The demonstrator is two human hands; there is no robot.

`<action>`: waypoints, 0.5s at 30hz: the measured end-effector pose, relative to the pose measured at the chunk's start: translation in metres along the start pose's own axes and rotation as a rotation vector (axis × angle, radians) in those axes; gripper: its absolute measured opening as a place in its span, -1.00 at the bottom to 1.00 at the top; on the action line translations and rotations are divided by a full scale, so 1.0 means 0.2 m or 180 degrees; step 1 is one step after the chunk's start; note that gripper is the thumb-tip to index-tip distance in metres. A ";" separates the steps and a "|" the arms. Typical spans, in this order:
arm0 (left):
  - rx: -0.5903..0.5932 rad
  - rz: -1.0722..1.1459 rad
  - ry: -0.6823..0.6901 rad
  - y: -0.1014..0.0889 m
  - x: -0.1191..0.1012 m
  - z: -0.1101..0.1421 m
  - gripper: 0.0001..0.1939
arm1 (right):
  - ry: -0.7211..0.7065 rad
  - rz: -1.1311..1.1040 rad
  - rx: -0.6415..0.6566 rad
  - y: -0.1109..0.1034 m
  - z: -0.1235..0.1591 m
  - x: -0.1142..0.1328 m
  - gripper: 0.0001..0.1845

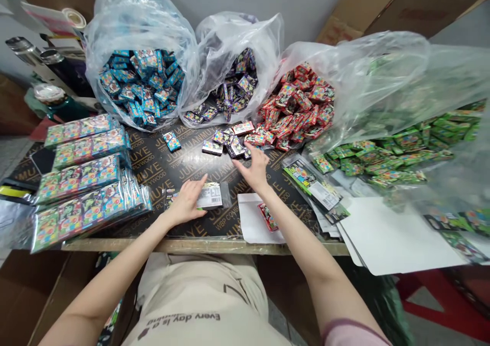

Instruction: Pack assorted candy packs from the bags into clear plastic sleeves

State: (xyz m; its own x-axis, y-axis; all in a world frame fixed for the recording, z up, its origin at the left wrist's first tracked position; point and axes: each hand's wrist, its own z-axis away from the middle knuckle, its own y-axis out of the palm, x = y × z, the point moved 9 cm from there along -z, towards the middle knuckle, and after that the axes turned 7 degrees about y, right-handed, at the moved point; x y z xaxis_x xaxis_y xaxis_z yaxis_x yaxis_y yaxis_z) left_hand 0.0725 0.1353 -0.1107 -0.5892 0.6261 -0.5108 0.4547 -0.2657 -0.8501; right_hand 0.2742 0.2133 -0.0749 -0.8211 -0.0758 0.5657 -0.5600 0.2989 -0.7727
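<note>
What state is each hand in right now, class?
Left hand: open, over a flat, white-labelled packet.
Right hand: open, fingers at small purple boxes.

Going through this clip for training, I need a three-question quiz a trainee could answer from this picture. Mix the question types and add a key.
1. True or false: the right hand is at the loose purple packs.
2. What colour are the packs in the leftmost plastic bag?
A) red
B) blue
C) green
3. Short answer: which hand is at the flat package with the white label?

Key: 1 true; 2 B; 3 the left hand.
</note>
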 end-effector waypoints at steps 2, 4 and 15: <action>0.0195 -0.0072 -0.0042 0.04 -0.01 0.00 0.13 | 0.0304 0.0352 -0.0073 0.05 -0.14 -0.09 -0.30; 0.0205 -0.0054 -0.0109 0.04 -0.01 0.00 0.04 | 0.0403 0.0481 0.0082 0.09 -0.23 -0.14 -0.34; -0.0157 0.4169 -0.2049 0.03 0.00 -0.04 -0.56 | -0.0497 -0.2279 0.2592 -0.10 0.31 0.25 -0.32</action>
State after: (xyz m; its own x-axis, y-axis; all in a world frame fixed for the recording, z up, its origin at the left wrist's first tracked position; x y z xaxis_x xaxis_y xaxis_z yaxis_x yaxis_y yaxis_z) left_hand 0.0806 0.1397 -0.1147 0.0710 -0.4722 -0.8786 0.9036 -0.3427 0.2571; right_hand 0.2386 0.1450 -0.0488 -0.2491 -0.1183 0.9612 -0.7711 -0.5763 -0.2707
